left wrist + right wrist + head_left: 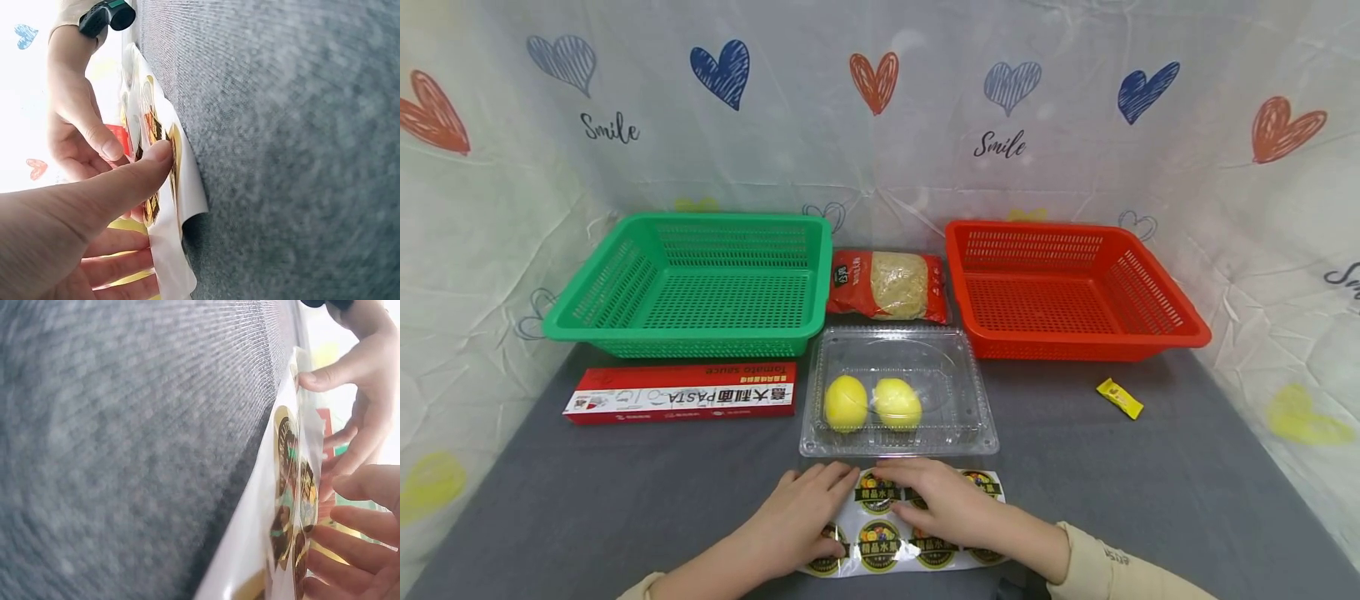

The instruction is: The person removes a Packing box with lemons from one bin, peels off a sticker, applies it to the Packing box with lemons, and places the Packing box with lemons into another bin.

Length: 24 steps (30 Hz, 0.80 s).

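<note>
I see a staged tabletop booth — grey felt table point(625, 492) walled by a crinkled heart-print "Smile" backdrop point(880, 125), not a real kitchen.

A table point(1150, 492) covered in grey cloth is seen, with a green basket point(696, 283) at back left and a red basket point(1067, 287) at back right, a bag of noodles point(887, 286) laid between them. A clear plastic box point(898, 392) is set in the middle, a red pasta carton point(681, 393) to its left and a small yellow packet point(1120, 397) to its right. A sheet of stickers point(891, 533) is laid at the near edge.
</note>
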Motion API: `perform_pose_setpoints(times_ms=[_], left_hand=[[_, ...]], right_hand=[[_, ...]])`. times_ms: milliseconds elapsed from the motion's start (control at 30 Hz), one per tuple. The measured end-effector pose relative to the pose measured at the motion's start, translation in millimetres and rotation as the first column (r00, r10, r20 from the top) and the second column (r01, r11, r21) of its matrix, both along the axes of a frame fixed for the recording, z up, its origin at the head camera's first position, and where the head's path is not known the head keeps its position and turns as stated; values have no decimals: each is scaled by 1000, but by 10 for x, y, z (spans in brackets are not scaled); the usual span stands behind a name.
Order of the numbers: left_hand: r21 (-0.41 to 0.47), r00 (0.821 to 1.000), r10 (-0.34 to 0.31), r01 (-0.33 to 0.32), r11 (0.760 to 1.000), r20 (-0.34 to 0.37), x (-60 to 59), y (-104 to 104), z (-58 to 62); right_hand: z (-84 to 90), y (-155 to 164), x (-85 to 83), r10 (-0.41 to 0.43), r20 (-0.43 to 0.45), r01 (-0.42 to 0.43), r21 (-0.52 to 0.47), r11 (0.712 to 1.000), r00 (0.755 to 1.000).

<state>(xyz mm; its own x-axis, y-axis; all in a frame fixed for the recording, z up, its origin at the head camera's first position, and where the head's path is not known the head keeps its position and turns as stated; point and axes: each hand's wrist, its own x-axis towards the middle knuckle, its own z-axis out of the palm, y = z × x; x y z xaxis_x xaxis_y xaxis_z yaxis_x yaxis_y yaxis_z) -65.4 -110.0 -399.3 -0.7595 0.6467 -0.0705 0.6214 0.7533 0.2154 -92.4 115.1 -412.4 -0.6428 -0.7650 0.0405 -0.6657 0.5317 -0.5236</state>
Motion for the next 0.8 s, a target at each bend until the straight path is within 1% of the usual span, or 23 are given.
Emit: perform_pose_setpoints(times_ms=[200,367,533,633,800], left_hand=[[2,1000,4,-4,1000,23,-11,-4,-5],[0,1000,3,-3,1000,29,-9,-9,-2],[2,1000,-5,5,1000,5,-1,-14,-4],[4,1000,-9,9,1000,-6,0,-15,-8],[10,1000,-9,9,1000,-15,-4,-15,-17]], right_hand=[[0,6,-4,-1,19,1,-15,1000,1000],[9,6,1,9,21,-8,-58,998,1000],[0,2,-3,19,-7,-19,-131,991,1000],[-14,0,-6,17,-40,-25,-186,982,999],[-25,-4,-2,-8,-59,-9,-275,961,998]])
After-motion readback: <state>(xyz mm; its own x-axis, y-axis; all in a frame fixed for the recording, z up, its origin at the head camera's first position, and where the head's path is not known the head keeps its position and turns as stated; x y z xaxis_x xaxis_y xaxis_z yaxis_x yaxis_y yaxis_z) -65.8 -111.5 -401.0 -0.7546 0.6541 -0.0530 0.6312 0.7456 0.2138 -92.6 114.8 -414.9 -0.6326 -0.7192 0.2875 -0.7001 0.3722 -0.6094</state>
